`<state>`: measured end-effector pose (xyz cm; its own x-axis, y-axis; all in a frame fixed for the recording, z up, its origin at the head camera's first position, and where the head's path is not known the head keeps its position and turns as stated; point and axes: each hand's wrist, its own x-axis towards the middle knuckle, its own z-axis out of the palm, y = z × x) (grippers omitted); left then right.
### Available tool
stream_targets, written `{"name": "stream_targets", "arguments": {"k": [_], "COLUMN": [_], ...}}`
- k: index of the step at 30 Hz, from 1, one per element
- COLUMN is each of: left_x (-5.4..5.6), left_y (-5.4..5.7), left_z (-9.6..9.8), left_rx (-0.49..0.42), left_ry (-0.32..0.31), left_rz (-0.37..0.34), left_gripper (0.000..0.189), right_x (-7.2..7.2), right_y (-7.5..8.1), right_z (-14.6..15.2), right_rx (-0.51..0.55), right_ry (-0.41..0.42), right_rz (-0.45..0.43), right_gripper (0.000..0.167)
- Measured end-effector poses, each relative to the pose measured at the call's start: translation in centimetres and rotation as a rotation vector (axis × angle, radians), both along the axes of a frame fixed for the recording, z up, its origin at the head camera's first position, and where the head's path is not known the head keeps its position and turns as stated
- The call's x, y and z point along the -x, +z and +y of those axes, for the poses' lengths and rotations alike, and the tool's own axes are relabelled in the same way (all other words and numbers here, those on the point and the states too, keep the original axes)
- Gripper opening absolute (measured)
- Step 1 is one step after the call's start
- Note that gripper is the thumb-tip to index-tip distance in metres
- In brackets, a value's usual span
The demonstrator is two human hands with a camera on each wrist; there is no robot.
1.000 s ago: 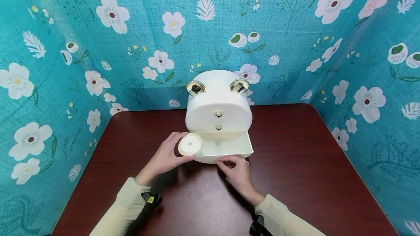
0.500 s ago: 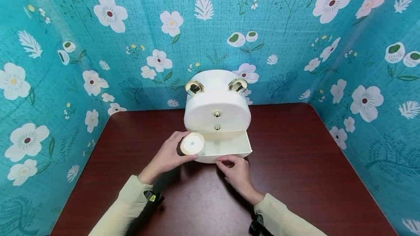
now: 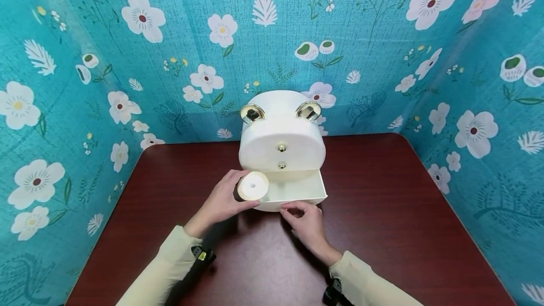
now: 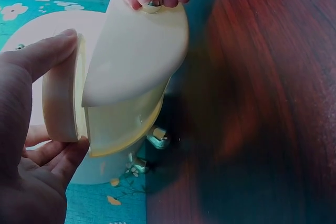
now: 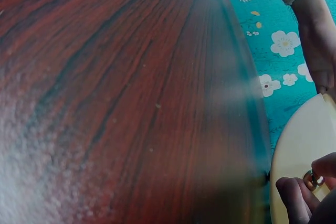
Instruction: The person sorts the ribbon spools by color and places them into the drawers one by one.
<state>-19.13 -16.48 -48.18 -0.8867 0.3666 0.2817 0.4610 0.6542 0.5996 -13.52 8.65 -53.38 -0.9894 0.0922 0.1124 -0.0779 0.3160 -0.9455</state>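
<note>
A spool with a white round face, a small centre hole and a beige side is gripped between thumb and fingers of my left hand. It sits over the left end of a pulled-out drawer, whose visible inside is bare. My right hand pinches the gold knob on that drawer's front. The drawer belongs to a white rounded cabinet with two more gold knobs above. Whether the spool touches the drawer's edge, I cannot tell.
Two shiny gold round pieces stick out from the cabinet's top. The cabinet stands near the back of a dark red-brown wooden table. Blue flowered cloth hangs behind and along both sides.
My left hand has carried the spool slightly to the right, further over the drawer. The right hand stays on the knob, and the drawer stays pulled out.
</note>
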Motion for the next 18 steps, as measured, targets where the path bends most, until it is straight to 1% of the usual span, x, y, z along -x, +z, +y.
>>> {"name": "stream_targets", "arguments": {"k": [4,11,18], "left_x": [0.10,0.14,0.24], "left_y": [-0.14,-0.11,-0.19], "left_z": [0.15,0.36,0.67], "left_rx": [-0.001,0.020,0.050], "left_ry": [0.009,0.021,0.012], "left_rz": [0.002,0.014,0.036], "left_gripper": [0.084,0.085,0.087], "right_x": [-0.09,-0.31,-0.73], "right_y": [-0.02,-0.01,0.07], "right_z": [0.00,0.07,0.07], "right_rx": [0.005,0.010,0.005], "right_ry": [-0.004,0.001,0.005], "right_rz": [-0.014,-0.013,-0.023], "right_gripper": [0.011,0.010,0.010]}}
